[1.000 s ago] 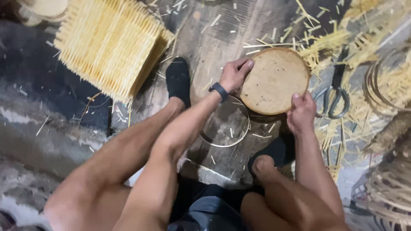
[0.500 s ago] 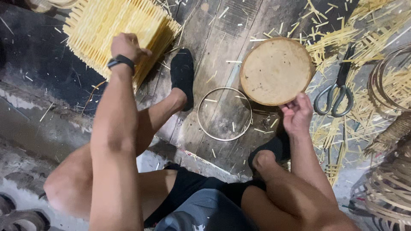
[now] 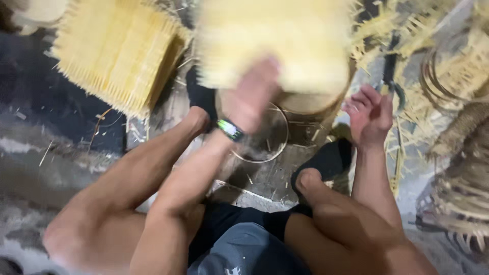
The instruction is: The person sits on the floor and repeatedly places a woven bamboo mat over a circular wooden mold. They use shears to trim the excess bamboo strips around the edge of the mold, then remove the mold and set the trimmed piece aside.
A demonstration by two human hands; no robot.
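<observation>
My left hand [image 3: 252, 97], with a dark watch on the wrist, grips a pale yellow woven bamboo mat [image 3: 275, 43] and holds it, blurred, over the round wooden disc [image 3: 310, 102], of which only the lower edge shows. My right hand [image 3: 371, 116] hovers to the right of the disc with its fingers curled and apart, holding nothing. A thin metal ring [image 3: 267, 140] lies on the floor below the disc, between my feet in dark slippers.
A stack of similar woven mats [image 3: 117, 48] lies at upper left. Scissors [image 3: 391, 76] and loose bamboo strips lie at upper right. Coiled rings and woven basket pieces [image 3: 458, 168] fill the right edge. My bare knees occupy the foreground.
My left hand took a woven mat from the stack at upper left and swung it right, over the disc. My right hand came off the disc's edge and opened.
</observation>
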